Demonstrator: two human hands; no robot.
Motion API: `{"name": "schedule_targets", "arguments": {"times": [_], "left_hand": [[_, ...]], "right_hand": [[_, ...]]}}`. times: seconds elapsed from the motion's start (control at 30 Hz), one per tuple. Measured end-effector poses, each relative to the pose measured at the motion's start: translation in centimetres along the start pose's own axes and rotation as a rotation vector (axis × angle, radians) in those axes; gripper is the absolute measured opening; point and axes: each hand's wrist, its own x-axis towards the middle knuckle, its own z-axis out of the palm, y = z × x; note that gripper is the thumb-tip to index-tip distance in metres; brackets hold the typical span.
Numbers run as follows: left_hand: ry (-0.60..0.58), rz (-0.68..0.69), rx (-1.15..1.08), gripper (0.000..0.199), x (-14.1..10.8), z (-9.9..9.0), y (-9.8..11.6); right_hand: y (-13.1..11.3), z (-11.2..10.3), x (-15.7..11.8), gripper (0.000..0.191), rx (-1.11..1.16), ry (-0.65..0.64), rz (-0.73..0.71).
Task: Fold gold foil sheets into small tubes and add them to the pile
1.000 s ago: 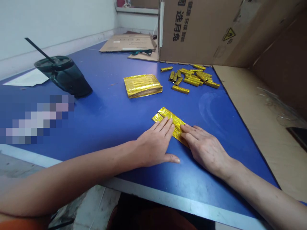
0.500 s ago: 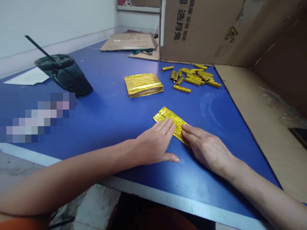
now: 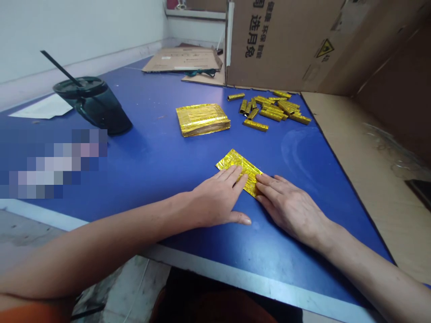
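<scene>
A gold foil sheet (image 3: 249, 174) lies flat and slantwise on the blue table (image 3: 151, 166). My left hand (image 3: 220, 195) rests on its left part with straight fingers and the thumb held apart. At the sheet's right end, the fingertips of my right hand (image 3: 291, 204) press down, its fingers stretched out; they hide that end. Beyond my hands is a stack of gold sheets (image 3: 203, 120). Several small rolled gold pieces (image 3: 272, 107) lie in a loose pile farther back on the right.
A dark cup with a straw (image 3: 97, 105) stands at the left, beside a white paper (image 3: 42, 107). Flat cardboard (image 3: 183, 59) lies at the back. A large cardboard box (image 3: 283, 45) borders the table at the back right. A blurred patch covers the left side.
The slit between two layers at the sheet's far left end no longer shows; the edges there now line up. Both hands have stayed nearly in place on the sheet.
</scene>
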Motion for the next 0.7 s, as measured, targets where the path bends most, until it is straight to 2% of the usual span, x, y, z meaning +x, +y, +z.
{"name": "schedule_targets", "arguments": {"times": [0.2, 0.47, 0.7], "left_hand": [[0.002, 0.002, -0.015, 0.089, 0.3, -0.3, -0.2], [-0.022, 0.005, -0.057, 0.085, 0.4, -0.6, -0.9], [-0.032, 0.014, -0.044, 0.084, 0.4, -0.6, -1.2]], "right_hand": [[-0.5, -0.2, 0.0, 0.047, -0.048, -0.075, -0.003], [-0.5, 0.2, -0.4, 0.080, 0.106, -0.228, -0.035], [-0.6, 0.0, -0.4, 0.083, 0.076, -0.275, -0.024]]}}
